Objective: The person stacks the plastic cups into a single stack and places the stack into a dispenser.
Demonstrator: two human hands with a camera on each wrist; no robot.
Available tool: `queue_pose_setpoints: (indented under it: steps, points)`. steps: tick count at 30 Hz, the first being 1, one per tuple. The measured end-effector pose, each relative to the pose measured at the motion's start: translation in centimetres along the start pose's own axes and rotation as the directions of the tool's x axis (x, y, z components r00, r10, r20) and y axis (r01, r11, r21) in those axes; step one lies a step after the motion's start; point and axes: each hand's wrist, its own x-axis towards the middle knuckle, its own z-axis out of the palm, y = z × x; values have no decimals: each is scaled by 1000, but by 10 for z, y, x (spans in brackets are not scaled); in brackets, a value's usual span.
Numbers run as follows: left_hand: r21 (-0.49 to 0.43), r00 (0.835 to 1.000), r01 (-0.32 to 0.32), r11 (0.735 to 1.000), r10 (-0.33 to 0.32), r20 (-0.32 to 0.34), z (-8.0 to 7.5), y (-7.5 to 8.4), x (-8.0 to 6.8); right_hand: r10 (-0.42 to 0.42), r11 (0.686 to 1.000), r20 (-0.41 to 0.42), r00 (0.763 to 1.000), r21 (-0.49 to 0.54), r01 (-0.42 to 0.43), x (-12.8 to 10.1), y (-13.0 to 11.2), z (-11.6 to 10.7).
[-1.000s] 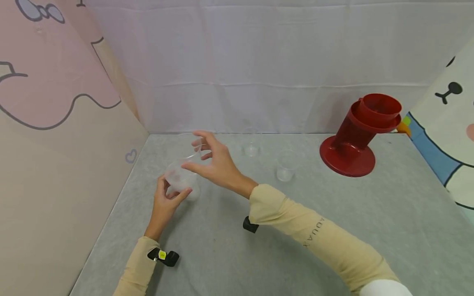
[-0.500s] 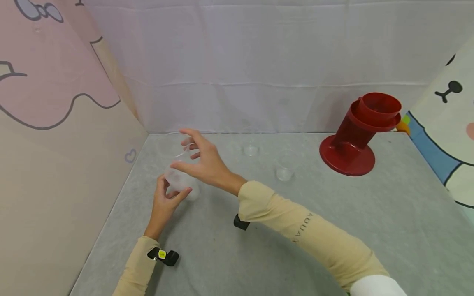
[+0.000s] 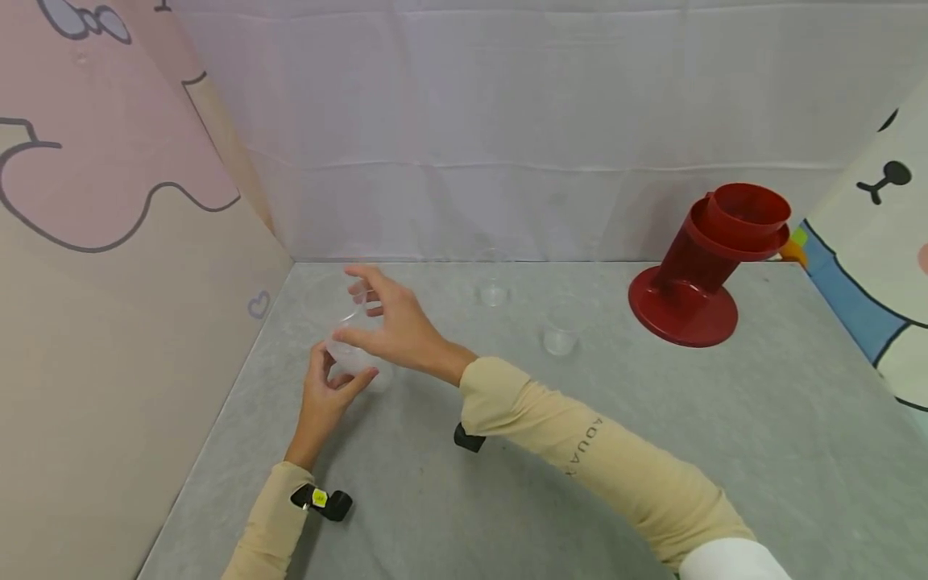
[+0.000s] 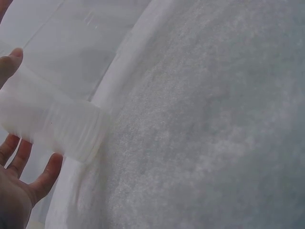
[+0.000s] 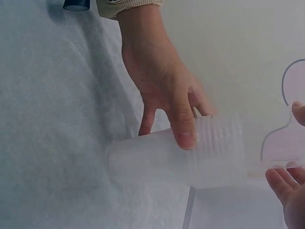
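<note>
left hand (image 3: 322, 399) grips the stack of clear cups (image 5: 190, 155); right hand (image 3: 387, 322) pinches its rim.

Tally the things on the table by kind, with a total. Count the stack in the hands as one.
Stack of clear plastic cups, held tilted by the left hand, right hand at its rim: 1
Single clear cups standing on the table: 2
Red cup dispenser: 1
Total: 4
</note>
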Motion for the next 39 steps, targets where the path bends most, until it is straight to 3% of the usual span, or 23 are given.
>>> queue_pose_setpoints:
  steps: [11, 23, 39]
  points:
    - [0, 999, -33, 999, 33, 5, 0, 0, 1, -10, 999, 27, 1000, -50, 11, -5, 11, 6]
    - [-10, 998, -54, 998, 54, 16, 0, 0, 1, 108, 984, 97, 989, -152, -92, -15, 18, 7]
    - [34, 999, -36, 999, 36, -1, -1, -1, 1, 216, 971, 110, 970, -133, -201, -26, 28, 9]
